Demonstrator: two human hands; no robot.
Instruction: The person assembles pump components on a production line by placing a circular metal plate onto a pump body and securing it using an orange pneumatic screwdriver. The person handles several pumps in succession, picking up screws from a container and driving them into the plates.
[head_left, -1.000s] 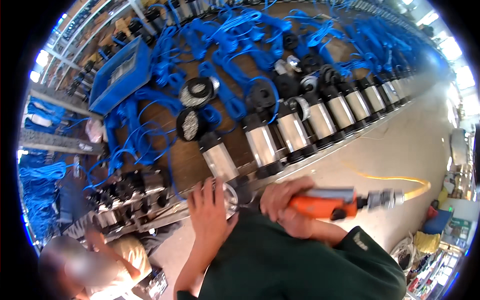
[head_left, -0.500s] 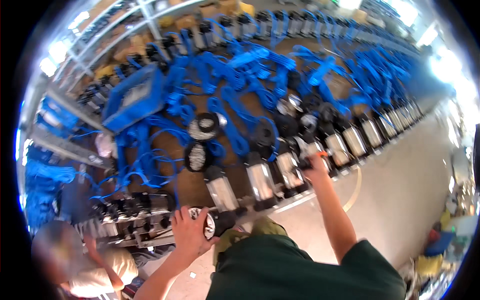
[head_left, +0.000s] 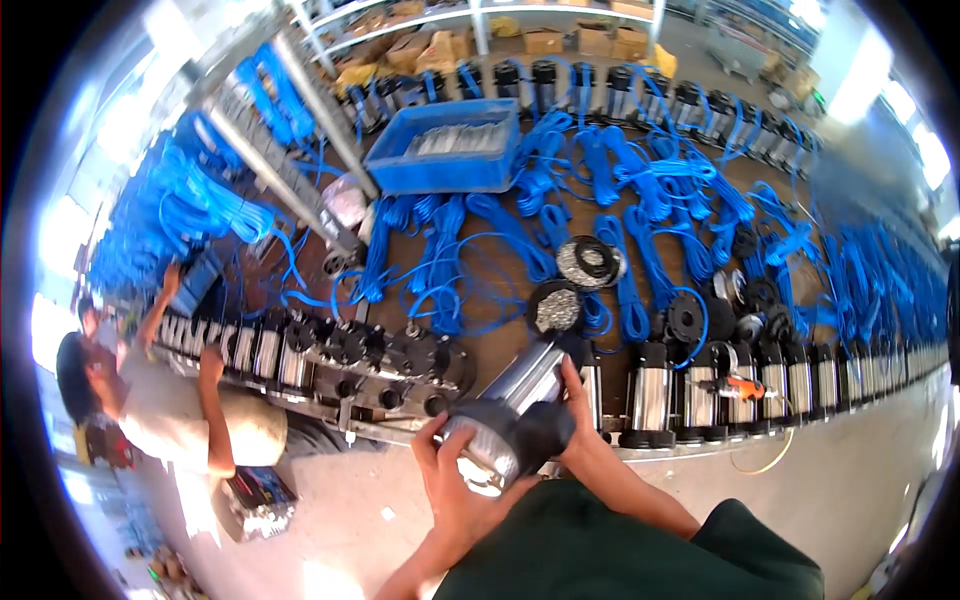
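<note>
At the bench's near edge I hold a submersible pump [head_left: 525, 380] tilted, its steel cylinder pointing away and its black base toward me. My left hand [head_left: 455, 490] is closed round the base, where a shiny metal underside shows. My right hand [head_left: 585, 420] grips the pump's right side, beside a black outlet stub; some of its fingers are hidden behind the body. Just beyond the pump are two round black parts: a strainer-like disc [head_left: 556, 310] filled with small metal pieces, and a ring-shaped part [head_left: 588, 262].
An orange-handled tool [head_left: 743, 387] with a thin yellow hose lies across a row of upright pumps [head_left: 652, 395] at right. Blue cable coils [head_left: 640, 180] and a blue crate [head_left: 440, 178] cover the bench. A person [head_left: 180, 410] sits at left beside black pump bodies [head_left: 385, 350].
My right hand has left the orange-handled tool and come to the pump. The pump, earlier touched by my left hand, is now tilted between both hands. The view has swung left.
</note>
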